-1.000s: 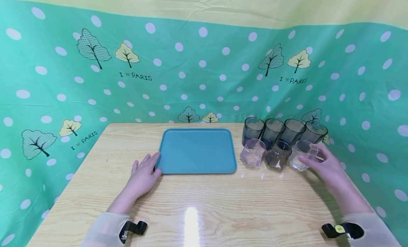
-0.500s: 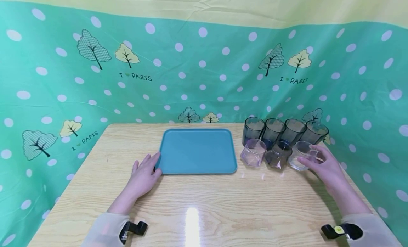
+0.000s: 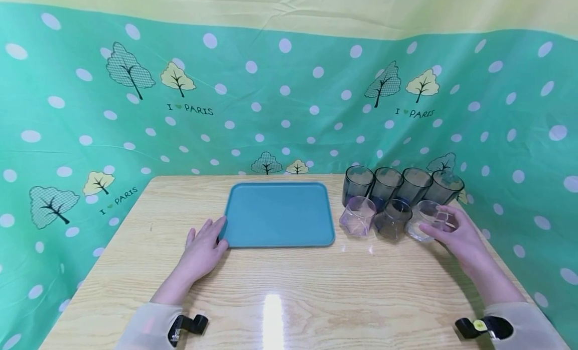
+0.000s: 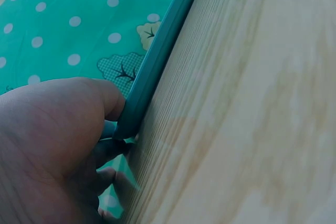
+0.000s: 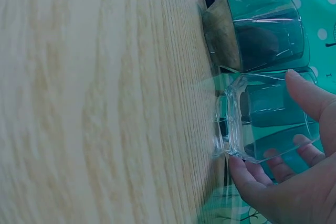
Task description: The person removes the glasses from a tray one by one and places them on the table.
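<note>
My left hand [image 3: 200, 252] holds the near left corner of a blue rectangular tray [image 3: 280, 214]. In the left wrist view the thumb lies against the tray's rim [image 4: 149, 72], with the other fingers partly hidden behind it. On the right, my right hand [image 3: 465, 242] grips a clear glass [image 3: 417, 228], the thumb on one side and the fingers spread round the other. The right wrist view shows this clear glass [image 5: 273, 111] upright on the table, beside a short grey glass [image 5: 268, 32]. A pinkish glass [image 3: 358, 222] stands leftmost in this front row.
Behind the short glasses stands a row of several tall dark glasses [image 3: 386, 187], close together. Wood-grain table [image 3: 280, 274] lies under everything. A green dotted curtain [image 3: 280, 114] rises along the table's back and sides.
</note>
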`<action>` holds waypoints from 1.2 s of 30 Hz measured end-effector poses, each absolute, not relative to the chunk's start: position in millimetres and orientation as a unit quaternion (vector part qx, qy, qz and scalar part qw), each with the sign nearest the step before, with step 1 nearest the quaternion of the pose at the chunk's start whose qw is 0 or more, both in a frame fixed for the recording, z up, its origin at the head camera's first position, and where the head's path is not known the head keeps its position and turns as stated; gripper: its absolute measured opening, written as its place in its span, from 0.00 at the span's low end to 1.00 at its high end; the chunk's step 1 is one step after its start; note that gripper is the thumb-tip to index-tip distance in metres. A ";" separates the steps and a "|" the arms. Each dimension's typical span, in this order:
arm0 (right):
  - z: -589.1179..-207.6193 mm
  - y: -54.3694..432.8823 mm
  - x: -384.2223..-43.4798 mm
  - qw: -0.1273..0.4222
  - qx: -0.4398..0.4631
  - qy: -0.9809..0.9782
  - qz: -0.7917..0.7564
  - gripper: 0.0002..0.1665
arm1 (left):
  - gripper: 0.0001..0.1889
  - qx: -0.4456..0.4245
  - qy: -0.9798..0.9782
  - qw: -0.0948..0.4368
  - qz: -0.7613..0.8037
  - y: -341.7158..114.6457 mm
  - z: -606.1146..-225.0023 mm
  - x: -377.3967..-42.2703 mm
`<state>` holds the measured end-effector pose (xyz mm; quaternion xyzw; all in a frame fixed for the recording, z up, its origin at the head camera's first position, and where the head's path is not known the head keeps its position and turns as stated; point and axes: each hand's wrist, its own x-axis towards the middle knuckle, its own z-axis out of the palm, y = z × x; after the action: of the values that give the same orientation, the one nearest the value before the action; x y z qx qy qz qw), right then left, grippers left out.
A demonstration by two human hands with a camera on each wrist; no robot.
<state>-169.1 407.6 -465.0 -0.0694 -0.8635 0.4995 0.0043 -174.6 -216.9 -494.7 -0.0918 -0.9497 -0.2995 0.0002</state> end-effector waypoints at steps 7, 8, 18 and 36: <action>-466.0 409.2 -168.1 -0.007 -0.067 -0.861 0.503 0.58 | 0.34 -0.091 -0.951 -0.004 -0.296 -217.4 -498.0 -175.8; -465.3 409.3 -168.3 -0.005 -0.067 -0.860 0.506 0.58 | 0.34 -0.092 -0.951 -0.003 -0.295 -217.3 -497.8 -176.8; -464.3 411.0 -170.1 -0.025 -0.069 -0.854 0.514 0.59 | 0.34 -0.094 -0.950 0.002 -0.298 -217.7 -497.6 -179.8; -460.9 407.7 -162.3 -0.020 -0.066 -0.857 0.511 0.60 | 0.34 -0.094 -0.949 0.004 -0.301 -218.2 -495.4 -175.5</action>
<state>-162.3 407.7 -460.9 -0.0656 -0.8566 0.5115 -0.0201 -175.5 -218.2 -495.4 -0.0938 -0.9491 -0.3006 0.0042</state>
